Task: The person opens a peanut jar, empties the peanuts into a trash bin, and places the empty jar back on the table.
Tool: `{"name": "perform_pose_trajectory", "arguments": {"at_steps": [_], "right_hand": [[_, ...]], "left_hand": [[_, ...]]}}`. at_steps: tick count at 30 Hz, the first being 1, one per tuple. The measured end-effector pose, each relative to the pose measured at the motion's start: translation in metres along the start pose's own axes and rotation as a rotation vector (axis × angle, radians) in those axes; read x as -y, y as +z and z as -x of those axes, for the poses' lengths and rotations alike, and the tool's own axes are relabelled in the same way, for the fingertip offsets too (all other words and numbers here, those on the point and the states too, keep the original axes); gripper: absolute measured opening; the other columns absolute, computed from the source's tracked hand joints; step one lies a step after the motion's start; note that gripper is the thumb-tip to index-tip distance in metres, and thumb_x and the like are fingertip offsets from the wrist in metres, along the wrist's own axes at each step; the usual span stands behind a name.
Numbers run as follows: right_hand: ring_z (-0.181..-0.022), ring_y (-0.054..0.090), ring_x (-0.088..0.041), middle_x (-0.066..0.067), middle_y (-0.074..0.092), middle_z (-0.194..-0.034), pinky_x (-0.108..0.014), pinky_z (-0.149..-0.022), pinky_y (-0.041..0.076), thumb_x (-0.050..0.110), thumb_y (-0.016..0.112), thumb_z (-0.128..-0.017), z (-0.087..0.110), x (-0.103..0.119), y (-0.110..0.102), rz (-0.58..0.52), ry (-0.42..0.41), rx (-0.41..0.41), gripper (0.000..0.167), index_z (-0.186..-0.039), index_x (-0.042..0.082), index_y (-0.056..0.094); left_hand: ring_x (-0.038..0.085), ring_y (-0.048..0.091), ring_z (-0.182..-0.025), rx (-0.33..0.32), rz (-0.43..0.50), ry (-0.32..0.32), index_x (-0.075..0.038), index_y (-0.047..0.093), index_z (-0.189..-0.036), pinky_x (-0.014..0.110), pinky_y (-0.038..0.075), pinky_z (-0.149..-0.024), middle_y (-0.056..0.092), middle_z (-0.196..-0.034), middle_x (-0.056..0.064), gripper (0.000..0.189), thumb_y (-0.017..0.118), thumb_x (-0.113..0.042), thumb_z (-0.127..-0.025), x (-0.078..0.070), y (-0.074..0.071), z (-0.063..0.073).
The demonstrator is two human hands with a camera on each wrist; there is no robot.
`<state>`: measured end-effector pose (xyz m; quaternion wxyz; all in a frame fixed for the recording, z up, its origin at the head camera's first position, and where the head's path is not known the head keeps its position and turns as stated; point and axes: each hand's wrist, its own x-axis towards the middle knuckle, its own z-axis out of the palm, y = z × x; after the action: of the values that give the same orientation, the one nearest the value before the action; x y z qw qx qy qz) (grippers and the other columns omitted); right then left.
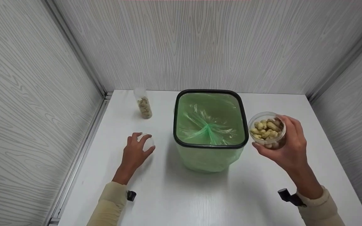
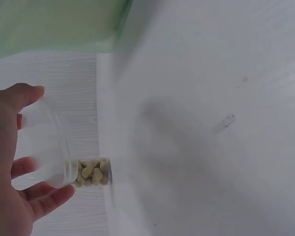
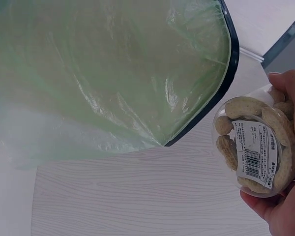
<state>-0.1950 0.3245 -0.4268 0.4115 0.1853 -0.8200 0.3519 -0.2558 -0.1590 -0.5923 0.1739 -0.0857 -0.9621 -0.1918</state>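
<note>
My left hand [image 1: 135, 152] pinches a clear plastic cup [image 2: 44, 142] between thumb and fingers, above the table left of the bin. No contents show through its wall. On the other side, my right hand [image 1: 289, 146] grips a round clear jar [image 3: 285, 194] of unshelled peanuts [image 1: 265, 128] beside the bin's right rim. The jar's mouth is uncovered, and a white printed label [image 3: 255, 155] sits on its base. Between the hands stands a bin [image 1: 211, 146] with a black rim and a green plastic liner [image 1: 209, 160] gathered at its middle.
A tall clear container [image 1: 144, 106] stands at the back left of the white table [image 1: 196, 201], partly filled with pale nuts. Wood-grain panels [image 1: 184, 44] enclose the table at the back and both sides.
</note>
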Motion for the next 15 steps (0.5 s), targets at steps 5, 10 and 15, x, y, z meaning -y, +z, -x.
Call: {"name": "perform_pose_trajectory", "arguments": {"at_steps": [5,10,15], "right_hand": [[-0.120,0.055,-0.010,-0.035,0.058,-0.120,-0.010,-0.107,0.040,0.067,0.078,-0.076,0.001,-0.001,0.000,0.002,0.001,-0.002,0.095,-0.133,-0.007,0.061],[-0.119,0.056,-0.011,-0.034,0.058,-0.120,-0.010,-0.107,0.040,0.067,0.077,-0.076,0.003,-0.002,0.001,0.005,0.005,0.001,0.095,-0.133,-0.007,0.061],[-0.119,0.056,-0.012,-0.035,0.058,-0.120,-0.010,-0.107,0.040,0.062,0.080,-0.075,0.003,-0.003,0.001,0.004,0.006,0.001,0.093,-0.132,-0.008,0.061]], "left_hand": [[0.038,0.062,-0.114,0.010,-0.021,-0.002,-0.023,0.068,-0.129,0.047,0.060,-0.068,0.059,-0.133,0.017,0.045,0.082,-0.038,-0.089,0.006,0.011,0.001],[0.039,0.063,-0.113,0.048,-0.032,-0.029,-0.023,0.069,-0.129,0.047,0.061,-0.071,0.060,-0.133,0.018,0.046,0.083,-0.036,-0.087,0.010,0.021,0.003],[0.037,0.063,-0.109,0.067,-0.032,-0.027,-0.023,0.070,-0.129,0.046,0.061,-0.070,0.061,-0.132,0.019,0.047,0.085,-0.033,-0.086,0.012,0.028,0.005]]}}
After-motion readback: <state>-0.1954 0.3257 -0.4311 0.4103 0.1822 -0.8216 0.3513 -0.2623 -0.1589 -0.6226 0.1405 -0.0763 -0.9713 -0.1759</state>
